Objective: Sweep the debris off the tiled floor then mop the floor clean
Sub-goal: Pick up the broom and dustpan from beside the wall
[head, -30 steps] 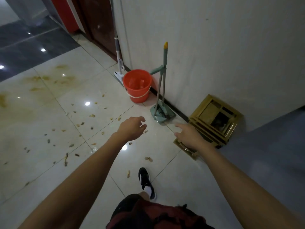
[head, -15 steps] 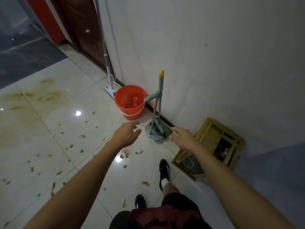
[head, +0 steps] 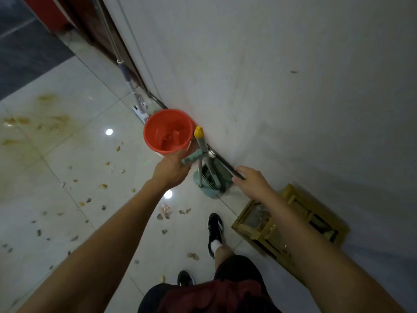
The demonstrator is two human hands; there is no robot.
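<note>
A teal broom-and-dustpan set (head: 208, 175) stands upright against the white wall, its pole topped by a yellow cap (head: 198, 131). My left hand (head: 171, 170) is at the set's green side handle (head: 191, 158), fingers curled around its end. My right hand (head: 250, 181) hovers just right of the dustpan, fingers apart, holding nothing. An orange bucket (head: 167, 132) sits on the floor just left of the set. Behind it a mop (head: 126, 73) leans on the wall, its flat white head (head: 140, 112) on the floor. Dry debris (head: 103, 185) is scattered over the glossy white tiles.
Yellowish stains (head: 52, 122) mark the tiles at far left. A golden wooden frame box (head: 300, 220) lies on the floor by the wall at right. My black shoe (head: 215, 230) is planted beside it. A dark door (head: 90, 23) is at the upper left.
I have stepped closer to the wall. My left hand has reached forward from open air onto the set's green handle. My right hand moved up beside the dustpan.
</note>
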